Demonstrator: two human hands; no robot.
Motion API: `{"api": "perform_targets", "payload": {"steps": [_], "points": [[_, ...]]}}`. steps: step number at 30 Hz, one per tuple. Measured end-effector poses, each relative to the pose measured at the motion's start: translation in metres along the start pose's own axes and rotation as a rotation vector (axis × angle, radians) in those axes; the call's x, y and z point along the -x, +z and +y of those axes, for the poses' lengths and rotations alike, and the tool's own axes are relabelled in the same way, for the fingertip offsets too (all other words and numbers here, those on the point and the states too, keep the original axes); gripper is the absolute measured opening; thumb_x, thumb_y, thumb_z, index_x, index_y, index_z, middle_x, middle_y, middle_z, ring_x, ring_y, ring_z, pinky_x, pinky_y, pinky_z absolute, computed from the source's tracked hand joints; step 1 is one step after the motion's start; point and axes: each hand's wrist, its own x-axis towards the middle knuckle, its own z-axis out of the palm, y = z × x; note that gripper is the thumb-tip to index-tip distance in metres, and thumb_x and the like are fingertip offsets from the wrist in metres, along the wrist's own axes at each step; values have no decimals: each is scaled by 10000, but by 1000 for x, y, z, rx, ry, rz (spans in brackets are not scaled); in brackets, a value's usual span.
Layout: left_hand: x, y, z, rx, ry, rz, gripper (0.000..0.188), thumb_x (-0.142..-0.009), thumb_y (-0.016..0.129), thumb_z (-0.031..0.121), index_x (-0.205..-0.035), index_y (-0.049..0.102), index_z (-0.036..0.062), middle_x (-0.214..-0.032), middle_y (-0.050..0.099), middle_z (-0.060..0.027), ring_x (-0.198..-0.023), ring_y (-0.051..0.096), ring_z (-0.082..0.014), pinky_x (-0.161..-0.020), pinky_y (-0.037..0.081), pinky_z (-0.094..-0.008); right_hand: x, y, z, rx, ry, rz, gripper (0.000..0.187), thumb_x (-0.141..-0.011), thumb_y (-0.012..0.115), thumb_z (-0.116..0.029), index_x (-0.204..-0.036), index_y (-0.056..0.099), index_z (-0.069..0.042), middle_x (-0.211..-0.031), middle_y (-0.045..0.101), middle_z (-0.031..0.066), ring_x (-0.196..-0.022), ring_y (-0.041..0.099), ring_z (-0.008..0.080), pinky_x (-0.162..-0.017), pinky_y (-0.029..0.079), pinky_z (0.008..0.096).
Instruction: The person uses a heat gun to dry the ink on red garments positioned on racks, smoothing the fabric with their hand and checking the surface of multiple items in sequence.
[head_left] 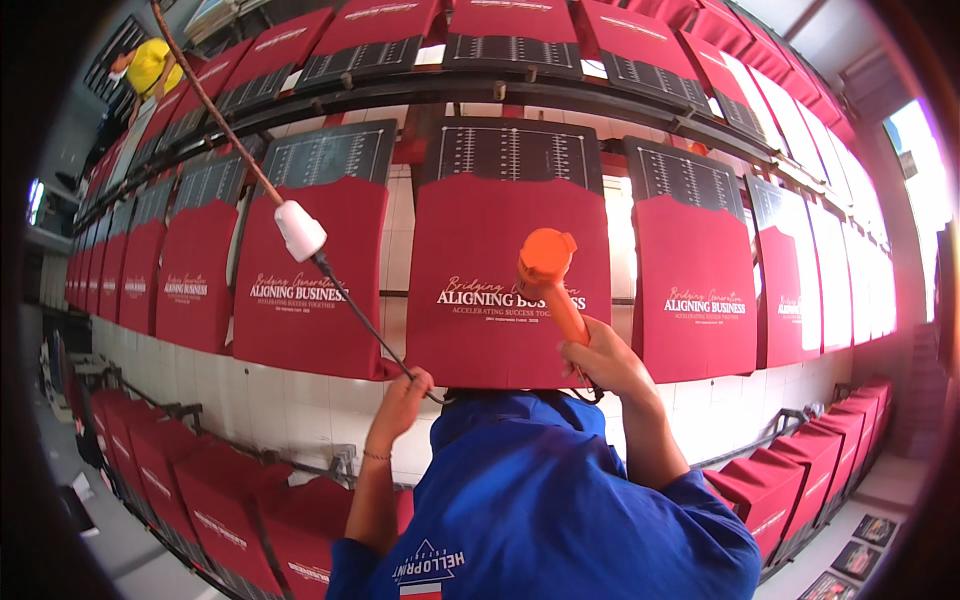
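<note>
My right hand (pixel 608 358) is closed around the handle of an orange hair dryer (pixel 546 256). Its round head is over the white print of a dark red shirt (pixel 500 345) spread on a black printing board (pixel 512 160). To the left, my left hand (pixel 404 394) grips a thin black power cord (pixel 368 322) near the board's lower left corner. That cord runs up to a white plug connector (pixel 299 231), which hangs from a brown cable (pixel 222 122) coming down from the upper left.
Boards with red shirts, such as one on the left (pixel 310 300) and one on the right (pixel 697 300), line both sides. Another row stands beyond a dark metal rail (pixel 500 92), more behind me. A person in yellow (pixel 152 68) bends at the far left.
</note>
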Motion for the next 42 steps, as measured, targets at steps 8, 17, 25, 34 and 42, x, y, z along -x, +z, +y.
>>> {"api": "perform_targets", "payload": {"steps": [8, 17, 25, 34, 42], "points": [[-39, 13, 18, -144, -32, -229, 316, -1069, 442, 237, -915, 614, 21, -854, 593, -18, -843, 545, -117, -793, 451, -286, 14, -3, 7, -162, 23, 58, 198, -898, 624, -180, -926, 571, 9, -723, 617, 48, -594, 587, 101, -531, 462, 273], [-67, -29, 29, -199, -105, -379, 248, -1044, 508, 224, -995, 664, 38, -907, 638, -51, -886, 585, -155, -839, 470, -296, 24, 4, 13, -263, 72, 120, 197, -904, 602, -146, -988, 548, 23, -730, 607, 45, -628, 620, 110, -550, 484, 265], [-112, -79, 7, -353, 5, -259, 211, -987, 581, 161, -1118, 687, 34, -1087, 674, -92, -978, 641, -207, -843, 522, -352, 24, 20, 12, -310, 129, 257, 234, -905, 606, -157, -1042, 562, 26, -748, 620, 48, -628, 619, 108, -548, 479, 259], [-214, 8, 3, -892, 613, 134, 533, -1019, 512, 322, -1413, 464, -34, -1524, 388, -228, -1443, 331, -387, -1184, 288, -502, 19, 37, 5, -363, 119, 384, 210, -913, 609, -148, -1036, 569, 17, -748, 614, 34, -632, 616, 95, -543, 484, 242], [-214, 29, -8, -1079, 566, 12, 676, -1027, 452, 421, -1506, 342, -43, -1599, 289, -211, -1504, 226, -368, -1231, 176, -505, 16, 38, 1, -372, 145, 448, 199, -895, 612, -143, -1006, 575, 18, -759, 606, 32, -625, 613, 98, -531, 495, 248]]}}
